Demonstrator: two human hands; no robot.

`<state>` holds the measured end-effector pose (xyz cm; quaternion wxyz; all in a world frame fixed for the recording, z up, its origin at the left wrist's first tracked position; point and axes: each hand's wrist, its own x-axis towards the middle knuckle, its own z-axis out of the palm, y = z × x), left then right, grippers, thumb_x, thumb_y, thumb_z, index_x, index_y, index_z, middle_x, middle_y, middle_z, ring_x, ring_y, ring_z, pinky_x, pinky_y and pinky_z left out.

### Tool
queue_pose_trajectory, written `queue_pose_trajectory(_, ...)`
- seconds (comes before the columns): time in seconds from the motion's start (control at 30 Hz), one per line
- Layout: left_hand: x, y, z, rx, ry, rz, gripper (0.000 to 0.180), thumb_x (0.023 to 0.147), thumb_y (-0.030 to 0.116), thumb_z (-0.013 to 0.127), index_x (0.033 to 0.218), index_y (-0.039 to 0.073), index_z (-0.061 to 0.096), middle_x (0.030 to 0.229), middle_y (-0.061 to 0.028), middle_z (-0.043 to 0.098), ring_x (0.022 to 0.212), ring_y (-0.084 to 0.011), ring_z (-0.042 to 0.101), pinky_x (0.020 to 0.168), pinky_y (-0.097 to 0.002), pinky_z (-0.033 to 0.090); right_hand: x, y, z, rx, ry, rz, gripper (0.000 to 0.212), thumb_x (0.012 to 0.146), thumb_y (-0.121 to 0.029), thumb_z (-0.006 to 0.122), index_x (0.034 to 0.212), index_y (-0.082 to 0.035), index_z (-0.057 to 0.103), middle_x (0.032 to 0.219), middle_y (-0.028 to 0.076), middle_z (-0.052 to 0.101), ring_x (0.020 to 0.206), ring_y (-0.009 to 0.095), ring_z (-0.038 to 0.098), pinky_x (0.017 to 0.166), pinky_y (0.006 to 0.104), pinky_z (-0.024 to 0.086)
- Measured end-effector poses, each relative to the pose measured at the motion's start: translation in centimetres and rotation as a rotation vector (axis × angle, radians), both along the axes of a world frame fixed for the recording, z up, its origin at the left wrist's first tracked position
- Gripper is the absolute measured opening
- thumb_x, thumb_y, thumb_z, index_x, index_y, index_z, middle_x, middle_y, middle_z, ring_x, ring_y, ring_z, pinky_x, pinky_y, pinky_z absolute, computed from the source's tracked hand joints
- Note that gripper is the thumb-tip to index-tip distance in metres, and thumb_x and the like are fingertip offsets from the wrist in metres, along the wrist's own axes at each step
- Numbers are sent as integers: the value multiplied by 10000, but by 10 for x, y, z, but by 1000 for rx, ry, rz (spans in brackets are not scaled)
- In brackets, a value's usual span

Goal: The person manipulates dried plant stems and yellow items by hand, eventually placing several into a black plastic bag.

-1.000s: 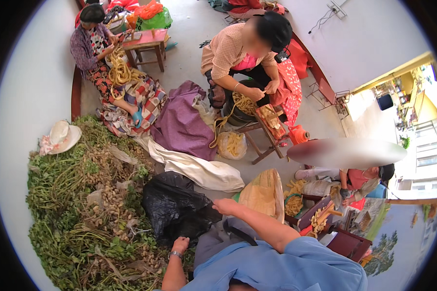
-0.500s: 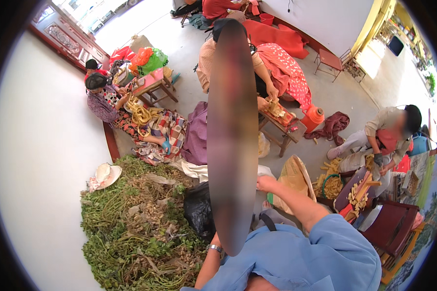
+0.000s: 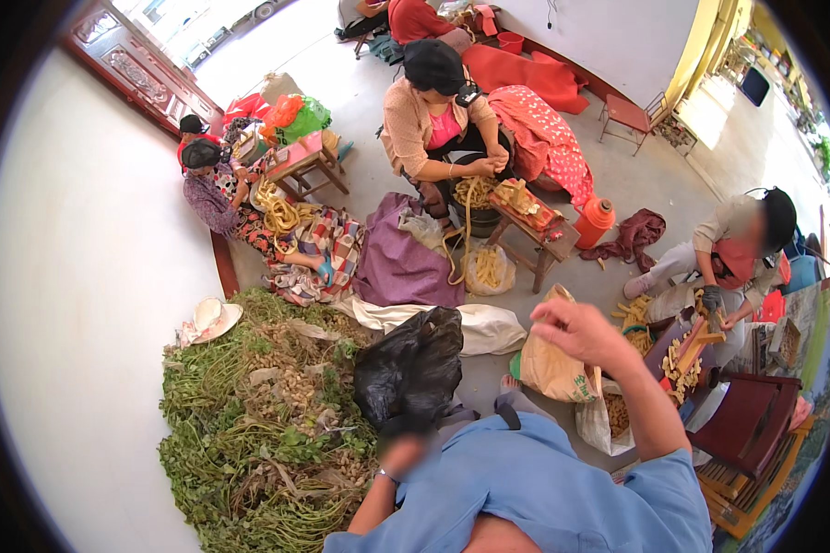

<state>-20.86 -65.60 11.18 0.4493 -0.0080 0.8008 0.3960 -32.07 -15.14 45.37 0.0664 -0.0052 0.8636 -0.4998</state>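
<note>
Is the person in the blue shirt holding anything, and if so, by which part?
The right hand is raised by the top of a tan sack; whether it grips the sack's edge cannot be told. The left hand is blurred, down by a black plastic bag; no hold is visible.

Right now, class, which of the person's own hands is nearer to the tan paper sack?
The right. The right hand is raised just above the tan paper sack, at its top edge. The left hand, blurred, is lower left by the black plastic bag, farther away.

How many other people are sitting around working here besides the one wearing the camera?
4, maybe more hidden: one in a pink cardigan at the centre stool, one in patterned clothes by the wall, one at right, and one in red at the top edge.
</note>
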Motion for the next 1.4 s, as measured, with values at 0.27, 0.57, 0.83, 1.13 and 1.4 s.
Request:
queue_pose_trajectory(0.27,-56,17,66,-39,-181,312,292,957,265,586,1124,28,619,924,-70,678,773,-140,637,704,-294,528,39,-36,233,448,1143,-264,442,828,-326,773,1086,2,626,836,43,596,740,137,562,625,274,427)
queue_pose_trajectory(0.57,-43,-21,69,-64,-47,-106,249,948,256,594,1035,37,674,843,-66,691,745,-164,650,679,-300,532,86,14,242,691,1221,-608,487,832,-342,764,1139,-2,599,930,63,583,827,167,555,686,300,429)
queue_pose_trajectory(0.83,-38,-3,48,-90,-196,-56,207,930,222,587,832,49,645,732,-12,631,649,-121,586,598,-284,481,98,64,228,756,1117,-727,528,836,-357,757,1186,-6,575,1014,81,572,904,194,549,741,323,430)
queue_pose_trajectory(1.13,-46,3,17,-109,-31,89,192,931,280,579,902,107,657,860,-65,681,859,-237,638,753,-404,545,105,97,202,717,1126,-827,575,840,-374,748,1238,-10,548,1108,101,560,991,224,542,803,349,432)
queue_pose_trajectory(1.4,-34,4,20,-174,233,-112,130,878,181,563,913,106,663,920,-123,663,902,-290,632,781,-420,540,105,139,173,679,1061,-864,619,843,-389,740,1285,-14,523,1192,119,548,1068,250,536,857,372,434)
